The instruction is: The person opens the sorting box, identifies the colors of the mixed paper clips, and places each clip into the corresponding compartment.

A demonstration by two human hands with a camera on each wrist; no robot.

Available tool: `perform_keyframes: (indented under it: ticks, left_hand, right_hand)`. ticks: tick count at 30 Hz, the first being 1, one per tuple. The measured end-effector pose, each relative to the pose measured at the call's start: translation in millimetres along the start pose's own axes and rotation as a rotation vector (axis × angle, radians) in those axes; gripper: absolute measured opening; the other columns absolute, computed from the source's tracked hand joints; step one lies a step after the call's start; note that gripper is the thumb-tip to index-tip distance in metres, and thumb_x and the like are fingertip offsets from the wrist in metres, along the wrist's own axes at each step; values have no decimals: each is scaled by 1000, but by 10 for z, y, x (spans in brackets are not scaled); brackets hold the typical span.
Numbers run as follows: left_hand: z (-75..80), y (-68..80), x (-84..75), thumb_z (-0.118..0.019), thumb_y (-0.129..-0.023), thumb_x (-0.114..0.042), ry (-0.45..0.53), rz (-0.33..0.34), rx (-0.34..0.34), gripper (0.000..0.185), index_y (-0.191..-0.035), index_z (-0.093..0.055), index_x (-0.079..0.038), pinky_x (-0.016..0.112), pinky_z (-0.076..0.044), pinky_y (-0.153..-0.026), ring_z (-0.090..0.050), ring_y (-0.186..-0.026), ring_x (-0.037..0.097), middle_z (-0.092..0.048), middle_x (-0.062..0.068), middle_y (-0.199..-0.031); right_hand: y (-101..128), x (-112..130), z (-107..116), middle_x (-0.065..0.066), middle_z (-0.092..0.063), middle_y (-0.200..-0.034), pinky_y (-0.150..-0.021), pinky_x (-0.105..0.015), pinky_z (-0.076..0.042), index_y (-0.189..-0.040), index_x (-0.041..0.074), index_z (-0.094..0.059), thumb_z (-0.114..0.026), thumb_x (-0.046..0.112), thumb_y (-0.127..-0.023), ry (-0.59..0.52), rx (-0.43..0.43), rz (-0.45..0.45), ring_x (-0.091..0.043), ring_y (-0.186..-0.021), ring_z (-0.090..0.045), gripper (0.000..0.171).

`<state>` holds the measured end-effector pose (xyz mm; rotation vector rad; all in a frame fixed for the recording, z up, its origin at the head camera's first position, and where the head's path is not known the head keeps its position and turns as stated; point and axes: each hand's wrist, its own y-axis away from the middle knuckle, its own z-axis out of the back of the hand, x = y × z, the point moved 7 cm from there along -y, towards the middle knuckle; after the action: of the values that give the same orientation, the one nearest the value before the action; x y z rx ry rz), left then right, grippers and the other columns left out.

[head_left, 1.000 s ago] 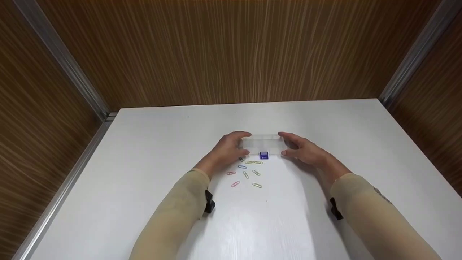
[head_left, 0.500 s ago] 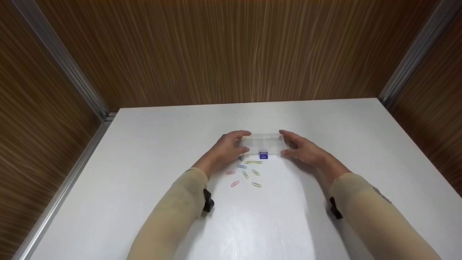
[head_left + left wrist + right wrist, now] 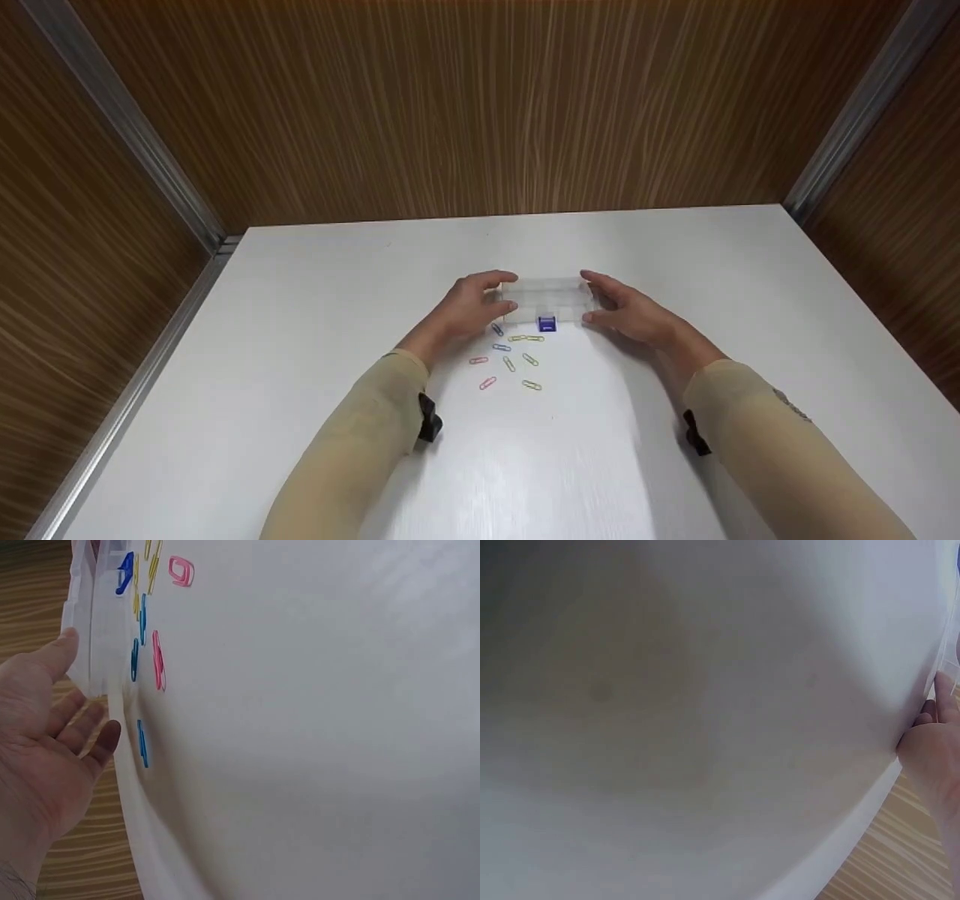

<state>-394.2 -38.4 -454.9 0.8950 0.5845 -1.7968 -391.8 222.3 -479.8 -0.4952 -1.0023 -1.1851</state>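
The work surface is a plain white table [image 3: 300,360] with a smooth, faintly glossy top; a soft reflection shows on its near part. It stands in an enclosure of wood-grain panels [image 3: 480,112] — one behind, one on each side — joined at the corners by grey metal strips [image 3: 127,127].

A small clear plastic box [image 3: 546,298] with inner compartments lies on the table, slightly beyond its centre. A blue latch [image 3: 547,324] sits on the box's near edge.

The left hand [image 3: 469,309] is at the box's left end, fingers curled around that end, thumb on the near side. In the left wrist view the thumb tip [image 3: 66,645] touches the box [image 3: 94,622] while the other fingers [image 3: 90,735] lie loosely extended beside it.

The right hand [image 3: 626,309] is at the box's right end, fingers bent over the far corner and thumb at the near corner. The right wrist view shows only a fingertip [image 3: 946,690] against a clear edge; the rest is blurred white table.

Coloured paper clips [image 3: 510,360] — pink, blue, yellow and green — lie scattered flat on the table just in front of the box, between the two wrists. None touches either hand. Both forearms wear beige sleeves [image 3: 360,450], each with a black strap near the wrist.
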Motion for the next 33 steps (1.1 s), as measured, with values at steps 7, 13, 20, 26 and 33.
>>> perform_keyframes:
  ticks: [7, 13, 20, 26, 33]
  left_hand:
    - [66, -19, 2, -71, -105, -32, 72, -2, -93, 45, -146, -64, -18, 38, -42, -116, -53, -142, 21, -61, 0, -149]
    - [100, -63, -29, -68, -106, -28, 125, -30, -177, 41, -142, -65, -10, 41, -45, -113, -60, -131, 21, -66, 6, -142]
    - [150, -87, -69, -67, -107, -23, 143, -50, -255, 32, -136, -69, -12, 34, -48, -108, -64, -122, 17, -71, 3, -131]
    - [216, -124, -99, -66, -107, -18, 140, -72, -332, 24, -130, -70, -12, 32, -52, -101, -68, -114, 16, -73, 1, -121]
    - [281, -155, -167, -66, -106, -10, 134, -110, -380, 12, -116, -69, -5, 32, -53, -96, -69, -104, 17, -74, 4, -110]
  right_hand:
    - [-10, -26, -3, -11, -12, -177, -129, -47, -7, -171, 21, -24, -72, 17, -103, -17, -1, -7, -29, -163, -5, 83]
    - [-3, -16, -7, -15, -20, -175, -129, -50, -7, -171, 18, -21, -72, 18, -103, -25, 1, 5, -31, -163, -6, 85]
    - [0, -32, -16, -11, -19, -176, -129, -49, -7, -171, 15, -15, -71, 21, -104, -33, -6, -47, -29, -163, -5, 88]
    - [-5, -30, -10, -15, -24, -174, -129, -50, -7, -171, 13, -16, -72, 19, -103, -42, -4, -22, -32, -162, -6, 88]
    - [-25, -28, -21, -14, -28, -173, -129, -49, -8, -171, 15, -17, -74, 20, -102, -39, -1, -33, -32, -163, -6, 90]
